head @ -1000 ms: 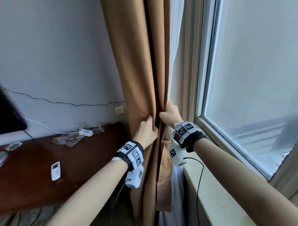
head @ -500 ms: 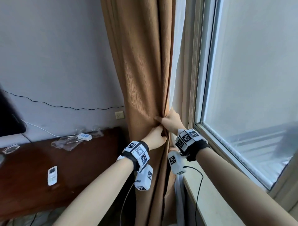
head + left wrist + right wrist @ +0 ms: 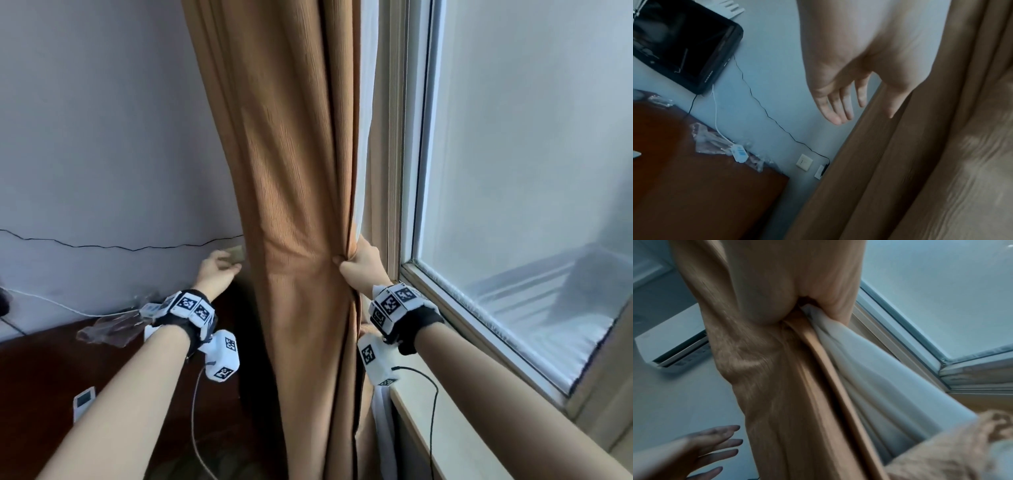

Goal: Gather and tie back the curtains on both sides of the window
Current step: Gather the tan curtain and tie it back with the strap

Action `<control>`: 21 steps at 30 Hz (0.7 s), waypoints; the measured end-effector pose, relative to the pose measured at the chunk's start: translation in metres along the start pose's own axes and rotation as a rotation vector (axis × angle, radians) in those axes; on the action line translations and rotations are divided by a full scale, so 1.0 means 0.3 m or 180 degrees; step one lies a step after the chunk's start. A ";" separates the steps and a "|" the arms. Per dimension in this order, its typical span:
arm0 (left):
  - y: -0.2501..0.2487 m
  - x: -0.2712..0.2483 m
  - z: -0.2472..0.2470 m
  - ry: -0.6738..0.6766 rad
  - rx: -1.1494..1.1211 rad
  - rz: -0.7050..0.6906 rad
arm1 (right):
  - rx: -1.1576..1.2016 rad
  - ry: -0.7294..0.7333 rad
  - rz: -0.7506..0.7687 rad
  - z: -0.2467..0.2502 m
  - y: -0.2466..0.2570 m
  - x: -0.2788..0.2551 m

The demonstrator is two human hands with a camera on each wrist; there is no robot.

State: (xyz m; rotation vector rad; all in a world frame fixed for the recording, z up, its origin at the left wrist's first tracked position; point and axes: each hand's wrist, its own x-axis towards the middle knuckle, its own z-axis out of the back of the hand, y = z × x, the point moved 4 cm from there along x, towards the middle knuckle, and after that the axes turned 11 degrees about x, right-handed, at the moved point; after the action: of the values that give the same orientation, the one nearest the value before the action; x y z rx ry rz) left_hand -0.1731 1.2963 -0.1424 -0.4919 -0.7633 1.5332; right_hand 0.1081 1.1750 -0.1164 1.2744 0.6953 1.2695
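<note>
Pale grey wall (image 3: 102, 144) is seen behind a dark wooden desk (image 3: 51, 370), and the window (image 3: 520, 154) with its light frame is seen on the right. Between them the brown curtain (image 3: 294, 192) is hung, gathered into one thick column of vertical folds with a fine ribbed weave. Its folds are drawn in to a pinched waist at the right edge, from which creases are fanned across the cloth. A white sheer curtain (image 3: 849, 369) is bunched against the brown cloth on the window side.

The waist is gripped by the right hand (image 3: 359, 263), whose fingers are curled round the brown folds and the sheer together, just beside the window frame. The left hand (image 3: 215, 270) is held apart from the cloth, near the curtain's left edge and in front of the wall; its fingers (image 3: 838, 105) are straight and slightly spread, and nothing is held in it.

On the desk a crumpled clear plastic wrapper (image 3: 715, 142) and a small white box on a white cable (image 3: 739, 153) are seen, with a white remote (image 3: 84, 401) nearer. Whether anything is held inside the wrapper cannot be told.
</note>
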 end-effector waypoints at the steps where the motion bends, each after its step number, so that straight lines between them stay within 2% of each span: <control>1: 0.000 0.010 0.004 0.0015 -0.0079 0.0017 | -0.0003 0.0016 -0.0012 0.001 0.002 0.001; 3: -0.020 0.034 -0.004 0.0126 -0.0212 -0.0084 | -0.0027 0.0053 -0.0051 0.006 0.004 0.004; 7: -0.077 0.083 -0.043 0.0617 -0.0056 -0.0308 | -0.0097 0.0008 -0.0143 0.009 -0.008 0.011; 13: -0.132 0.135 -0.082 0.0661 -0.0272 -0.0374 | -0.0201 -0.0256 -0.0274 -0.025 -0.007 0.009; 17: -0.147 0.126 -0.095 0.0683 -0.0162 -0.0456 | -0.0145 -0.0426 -0.0370 -0.056 0.001 -0.002; 21: -0.141 0.134 -0.117 0.0660 -0.0337 -0.0711 | -0.0096 -0.0581 -0.0332 -0.081 0.005 -0.015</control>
State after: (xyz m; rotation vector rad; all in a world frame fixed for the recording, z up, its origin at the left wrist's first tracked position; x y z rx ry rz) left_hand -0.1235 1.3415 -0.1310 -0.6129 -0.7144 1.2185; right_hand 0.0841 1.1776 -0.1219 1.2943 0.6018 1.0608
